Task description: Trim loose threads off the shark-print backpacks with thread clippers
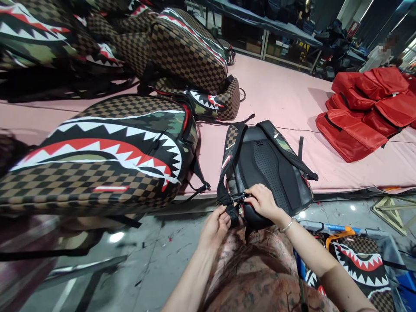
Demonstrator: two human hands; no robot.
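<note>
A black backpack lies with its padded back panel facing up at the table's front edge, its bottom end toward me. My right hand is closed around a small dark tool that looks like thread snips. Its tip points left, at the lower end of the left shoulder strap. Just below that, my left hand pinches the bunched black strap end at the bag's lower left corner. The exact spot where tool and strap meet is too small to make out.
A large checkered backpack with shark teeth lies left on the pink table. More such bags are piled behind it. Red bags are stacked at right. A plastic bin with printed pieces stands below, right. A person is far back.
</note>
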